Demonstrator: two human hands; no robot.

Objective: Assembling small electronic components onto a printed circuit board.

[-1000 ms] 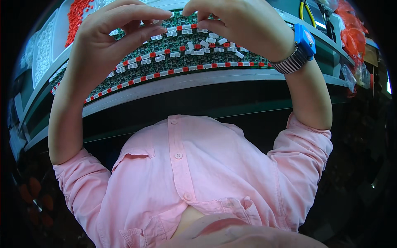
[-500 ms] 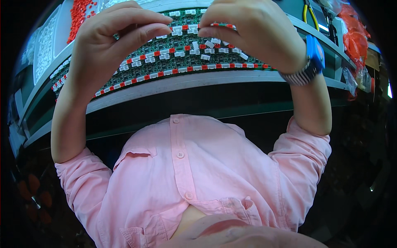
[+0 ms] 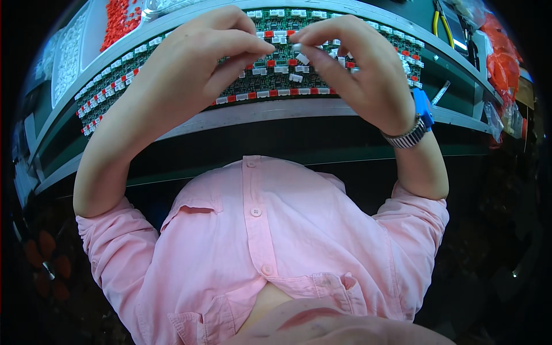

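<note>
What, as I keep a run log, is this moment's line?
left hand: over circuit boards, grip unclear | right hand: pinching white piece | boards: red and white parts | far right: yellow-handled pliers

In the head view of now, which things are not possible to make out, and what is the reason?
All in the head view:
1) Left hand: its own fingers hide whether something is held between the tips.
2) Right hand: the white piece at its fingertips is too small to tell its shape.
3) Green circuit boards: both hands cover parts.
4) Red parts: the top edge cuts off the pile.
</note>
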